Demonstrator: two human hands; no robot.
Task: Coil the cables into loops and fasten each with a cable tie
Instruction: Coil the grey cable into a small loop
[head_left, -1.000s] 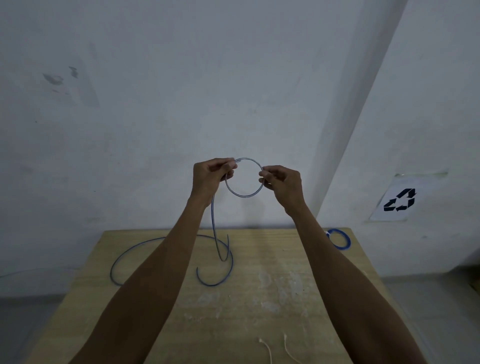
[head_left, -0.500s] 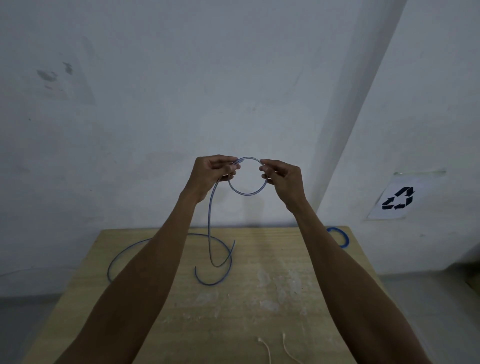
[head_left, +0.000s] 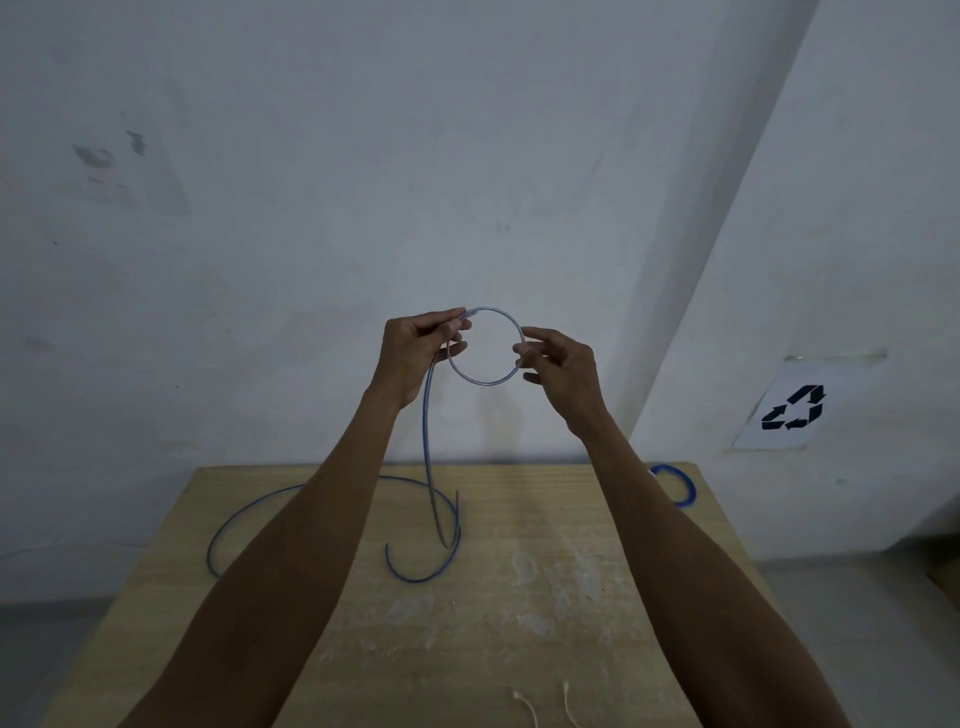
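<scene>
A thin blue cable (head_left: 427, 447) is bent into one small round loop (head_left: 483, 383) held up in front of the wall. My left hand (head_left: 415, 353) pinches the loop's top left, where the cable end crosses. My right hand (head_left: 558, 366) pinches the loop's right side with thumb and fingertips. From my left hand the cable hangs down to the wooden table (head_left: 519, 597) and curves away in wide arcs to the left. Two white cable ties (head_left: 524, 706) lie at the table's near edge.
A coiled blue cable (head_left: 675, 483) lies at the table's far right corner. A white wall stands close behind the table, with a recycling sign (head_left: 792, 408) on the right wall. Grey floor shows on both sides.
The loop has grown slightly wider as my hands moved a little apart. The hanging cable has been drawn up, and its slack on the table has shifted.
</scene>
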